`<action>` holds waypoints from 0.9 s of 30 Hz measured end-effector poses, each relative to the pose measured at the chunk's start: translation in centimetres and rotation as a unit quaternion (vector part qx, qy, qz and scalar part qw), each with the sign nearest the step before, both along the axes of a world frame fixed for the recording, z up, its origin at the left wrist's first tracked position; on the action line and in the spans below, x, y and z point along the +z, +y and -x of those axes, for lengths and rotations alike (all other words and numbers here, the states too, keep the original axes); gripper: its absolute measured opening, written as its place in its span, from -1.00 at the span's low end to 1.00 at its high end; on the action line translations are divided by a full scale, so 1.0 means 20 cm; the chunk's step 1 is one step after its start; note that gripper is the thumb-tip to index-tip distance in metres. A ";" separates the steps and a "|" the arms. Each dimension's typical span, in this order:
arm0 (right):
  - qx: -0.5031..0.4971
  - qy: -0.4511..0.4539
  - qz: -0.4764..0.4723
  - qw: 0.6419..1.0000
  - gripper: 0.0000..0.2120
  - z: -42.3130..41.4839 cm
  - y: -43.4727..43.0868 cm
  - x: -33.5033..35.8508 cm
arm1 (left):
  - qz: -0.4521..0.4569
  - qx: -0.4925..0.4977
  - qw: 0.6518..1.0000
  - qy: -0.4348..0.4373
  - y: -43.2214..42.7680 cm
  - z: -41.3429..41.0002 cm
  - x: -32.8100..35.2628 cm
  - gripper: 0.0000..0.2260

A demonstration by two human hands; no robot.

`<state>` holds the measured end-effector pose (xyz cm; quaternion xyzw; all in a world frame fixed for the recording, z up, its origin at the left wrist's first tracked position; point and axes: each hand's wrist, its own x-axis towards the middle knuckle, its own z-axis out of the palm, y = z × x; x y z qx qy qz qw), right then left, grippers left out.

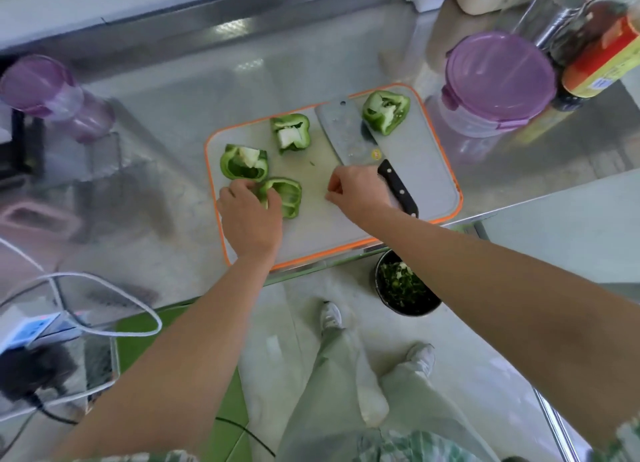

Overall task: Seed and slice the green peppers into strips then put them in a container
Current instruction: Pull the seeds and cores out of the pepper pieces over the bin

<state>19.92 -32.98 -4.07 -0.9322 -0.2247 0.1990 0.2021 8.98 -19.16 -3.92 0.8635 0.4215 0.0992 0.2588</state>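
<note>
Left grip (pixel 247 215): fingers curled round the near pepper (pixel 285 194), holding it down on the near-left part of the board.
Right grip (pixel 356 191): fingers curled low over the middle of the board, thumb and fingertips close together; I cannot tell whether they pinch anything. It sits just beside the knife handle.
Board (pixel 433 170): pale grey with an orange rim, lying on the steel desk (pixel 166 191).
Peppers: four green cut pieces, all on the board, hollow sides up. Left pepper (pixel 244 163) lies just beyond the left grip. Middle pepper (pixel 290 133) lies farther back, white core showing. Far pepper (pixel 386 111) is at the far-right corner, against the knife blade.
Knife (pixel 349 132): cleaver lying flat on the board, blade pointing away, black handle toward the person.
Container (pixel 498 80): clear, purple lid on, on the desk just right of the board.
Tub (pixel 52 90): also purple-lidded, far left on the desk, well apart from the board.
Bin (pixel 405 288): dark and round, on the floor below the desk edge, green scraps inside.
Bottle (pixel 602 56): red and yellow label, just beyond the container.
</note>
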 end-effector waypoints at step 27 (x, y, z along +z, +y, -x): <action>-0.097 -0.015 0.055 0.994 -0.80 -0.21 -0.27 0.00 | 0.055 -0.272 0.958 -0.071 -0.22 -0.60 0.07 -0.83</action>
